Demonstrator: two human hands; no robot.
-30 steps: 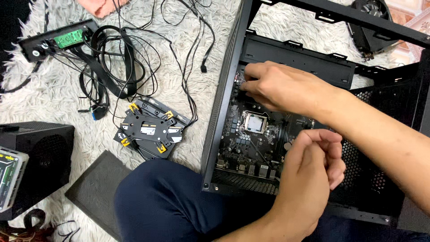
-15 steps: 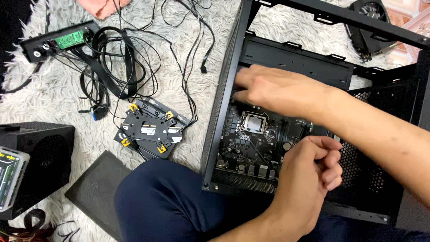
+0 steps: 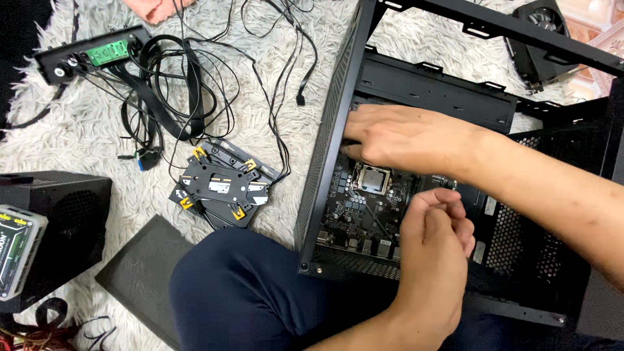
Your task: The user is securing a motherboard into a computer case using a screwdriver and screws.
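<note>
Inside the black computer case (image 3: 325, 162), right hand (image 3: 403, 136) lying flat, fingers together, touching the motherboard (image 3: 364, 208) at its far-left corner. Left hand (image 3: 435, 240) hovering nearer, curled loosely; pinching something or not, cannot tell.

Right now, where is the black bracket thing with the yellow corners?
In the head view the black bracket with yellow corners lies on the shaggy white rug, left of the open computer case, just below the tangle of black cables.
</note>
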